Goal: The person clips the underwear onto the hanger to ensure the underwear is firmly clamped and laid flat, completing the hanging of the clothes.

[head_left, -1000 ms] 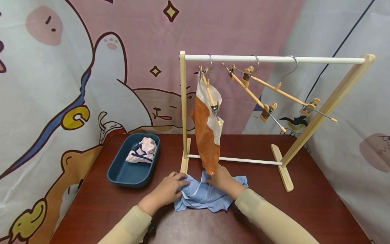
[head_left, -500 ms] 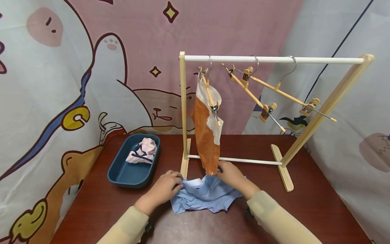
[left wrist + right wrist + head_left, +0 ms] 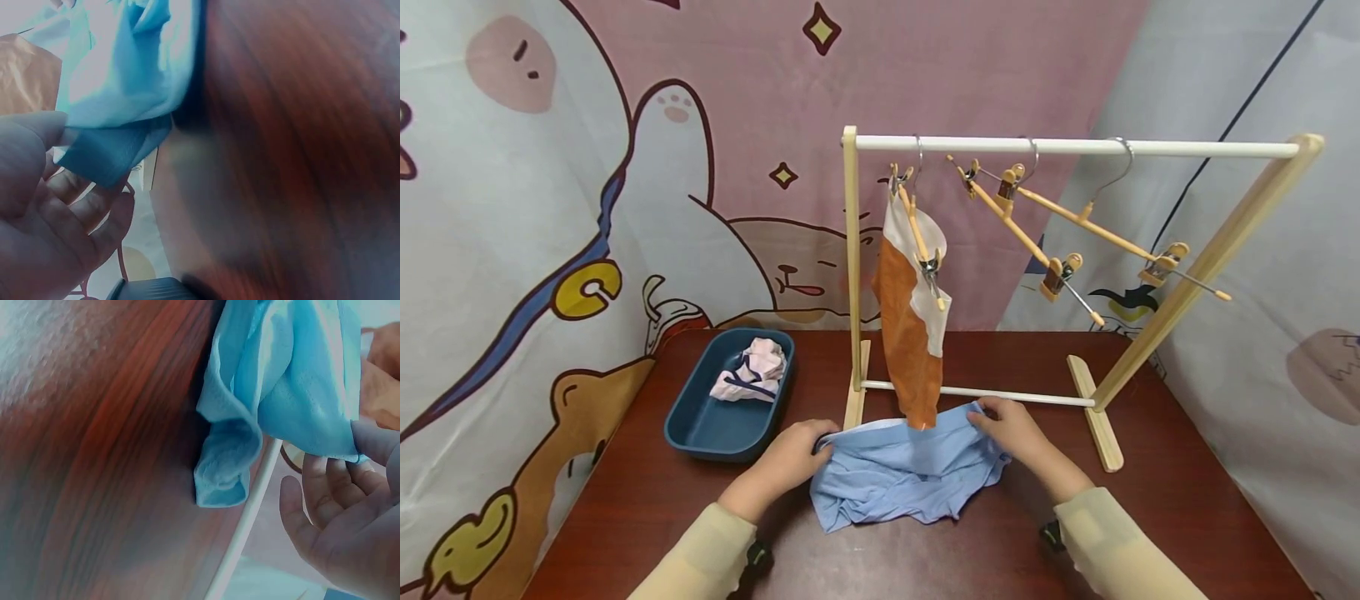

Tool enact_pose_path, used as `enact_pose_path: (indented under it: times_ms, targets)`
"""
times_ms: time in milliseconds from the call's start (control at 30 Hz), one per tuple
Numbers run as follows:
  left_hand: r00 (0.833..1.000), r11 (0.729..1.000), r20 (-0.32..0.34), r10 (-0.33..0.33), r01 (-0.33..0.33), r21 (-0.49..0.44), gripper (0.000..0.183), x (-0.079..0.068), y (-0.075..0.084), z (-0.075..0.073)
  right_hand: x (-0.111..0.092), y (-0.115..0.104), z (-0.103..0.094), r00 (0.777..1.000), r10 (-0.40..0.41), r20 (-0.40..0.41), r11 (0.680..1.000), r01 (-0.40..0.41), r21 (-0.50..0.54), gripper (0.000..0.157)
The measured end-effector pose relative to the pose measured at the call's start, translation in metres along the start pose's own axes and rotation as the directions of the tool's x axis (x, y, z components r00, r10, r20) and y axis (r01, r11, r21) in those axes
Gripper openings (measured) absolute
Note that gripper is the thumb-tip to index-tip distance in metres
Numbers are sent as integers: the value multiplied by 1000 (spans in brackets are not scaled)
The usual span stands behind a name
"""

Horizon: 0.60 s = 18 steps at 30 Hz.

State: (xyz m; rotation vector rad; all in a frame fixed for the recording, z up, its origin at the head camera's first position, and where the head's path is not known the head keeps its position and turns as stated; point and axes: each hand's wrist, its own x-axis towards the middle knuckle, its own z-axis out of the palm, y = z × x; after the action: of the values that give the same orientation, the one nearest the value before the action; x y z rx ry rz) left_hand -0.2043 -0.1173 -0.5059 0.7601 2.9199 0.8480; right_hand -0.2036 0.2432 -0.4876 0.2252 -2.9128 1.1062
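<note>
Light blue shorts are spread between my two hands, their top edge raised off the table and their lower part lying on it. My left hand pinches the left end of that edge; in the left wrist view the thumb presses on the cloth. At the right end, my right hand pinches the other corner, and the right wrist view shows a lower opening of the shorts hanging nearby. An orange and white garment, clipped to a hanger, hangs just in front of the shorts' middle.
A wooden rack with a white rail stands across the back of the table. Two bare clip hangers, one nearer the middle and one further right, hang there. At left, a blue tub holds a pink-white cloth.
My hands have moved apart, left hand to the left and right hand to the right. The bunched shorts are now stretched out, their top edge pulled nearly straight.
</note>
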Motion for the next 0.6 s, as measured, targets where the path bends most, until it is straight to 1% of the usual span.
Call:
enact_pose_path:
  times_ms: [100,200,333,433,500,600]
  targets:
    - [1000,999,7,-2,3,-55,23,1,0,-3,-1,4,-5,999,27,-18,1000,-27,14,16]
    - [1000,992,1,-14,14,-124,26,1,-1,-5,-4,6,-10,999,45,-29,999,-45,8,17]
    - [998,982,-54,-11,1,-187,29,3,-2,-8,-8,9,-15,996,81,-44,997,-81,1,22]
    - [996,977,-91,-16,-4,-215,32,4,-5,-9,-10,11,-16,994,90,-56,996,-91,-4,25]
    - [993,973,-109,-39,13,-231,31,5,-6,-9,-11,11,-16,995,83,-63,997,-84,2,23]
    - [987,969,-125,-99,67,-239,25,6,-8,-9,-12,12,-16,995,65,-70,998,-66,0,18]
